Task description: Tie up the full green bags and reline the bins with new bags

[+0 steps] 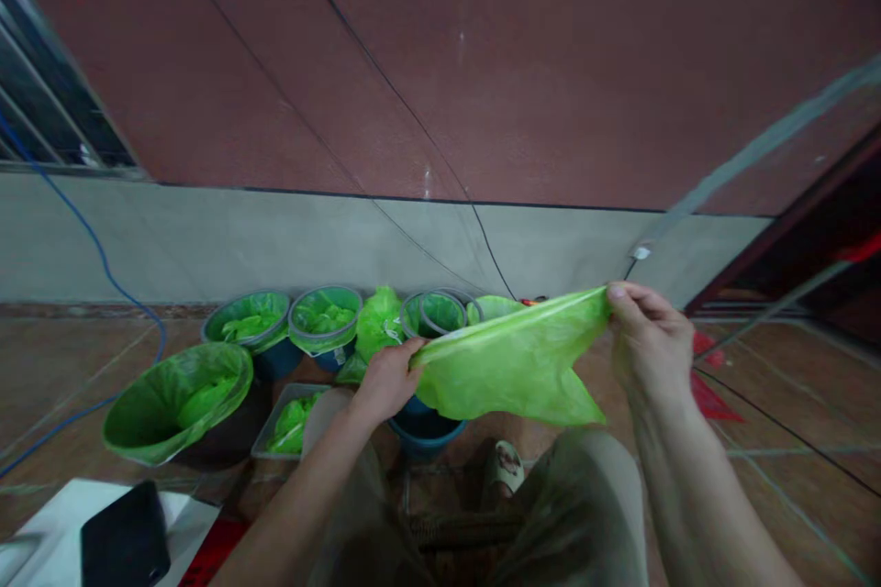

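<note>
A light green, thin plastic bag (509, 362) is stretched between my two hands above my knees. My left hand (386, 382) pinches its left end, and my right hand (647, 330) grips the upper right corner with thumb and fingers. The bag's top edge runs taut and slants up to the right, while its lower part hangs loose with a pointed corner. Below the bag, between my legs, stands a dark blue bucket (427, 437); its upper part is partly hidden by the bag.
Along the wall stand green-lined bins (325, 316) holding green plastic, with a large lined bin (179, 399) nearer left. A grey tray (281, 399) holds more green bags. A phone (125, 537) lies at lower left. A blue cable (103, 261) and a red bag (712, 399) flank me.
</note>
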`<state>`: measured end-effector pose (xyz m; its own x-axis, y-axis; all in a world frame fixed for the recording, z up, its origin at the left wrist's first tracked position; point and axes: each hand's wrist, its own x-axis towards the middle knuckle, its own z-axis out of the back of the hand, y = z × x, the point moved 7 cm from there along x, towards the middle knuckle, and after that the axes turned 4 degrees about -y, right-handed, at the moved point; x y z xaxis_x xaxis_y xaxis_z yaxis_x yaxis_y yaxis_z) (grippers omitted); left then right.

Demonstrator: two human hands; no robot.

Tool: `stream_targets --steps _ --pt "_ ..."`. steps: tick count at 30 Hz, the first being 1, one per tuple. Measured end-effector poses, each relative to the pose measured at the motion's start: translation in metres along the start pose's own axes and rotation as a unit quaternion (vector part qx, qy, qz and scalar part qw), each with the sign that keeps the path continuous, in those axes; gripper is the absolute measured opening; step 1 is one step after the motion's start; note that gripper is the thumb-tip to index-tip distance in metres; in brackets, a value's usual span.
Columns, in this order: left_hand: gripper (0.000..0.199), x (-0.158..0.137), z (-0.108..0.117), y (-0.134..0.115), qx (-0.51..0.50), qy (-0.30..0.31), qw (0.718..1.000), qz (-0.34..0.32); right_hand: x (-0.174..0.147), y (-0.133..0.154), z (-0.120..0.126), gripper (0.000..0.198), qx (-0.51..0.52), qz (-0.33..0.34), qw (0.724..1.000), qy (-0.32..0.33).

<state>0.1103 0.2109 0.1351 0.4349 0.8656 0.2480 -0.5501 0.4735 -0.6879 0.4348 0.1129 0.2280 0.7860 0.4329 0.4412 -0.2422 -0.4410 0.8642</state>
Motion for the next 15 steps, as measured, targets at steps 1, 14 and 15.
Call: stream_targets --steps 1,14,15 --pt "0.034 -0.001 0.002 0.004 0.006 0.007 1.0 -0.003 0.007 0.0 0.01 0.028 0.018 -0.007 1.0 -0.024" --pt "0.029 -0.007 0.014 0.033 -0.274 -0.049 0.958 0.064 0.028 -0.015 0.077 0.007 0.09 -0.031 0.98 -0.172" --pt "0.027 -0.007 0.016 0.034 -0.311 -0.066 0.946 0.068 0.029 -0.019 0.083 0.008 0.096 -0.031 0.977 -0.187"
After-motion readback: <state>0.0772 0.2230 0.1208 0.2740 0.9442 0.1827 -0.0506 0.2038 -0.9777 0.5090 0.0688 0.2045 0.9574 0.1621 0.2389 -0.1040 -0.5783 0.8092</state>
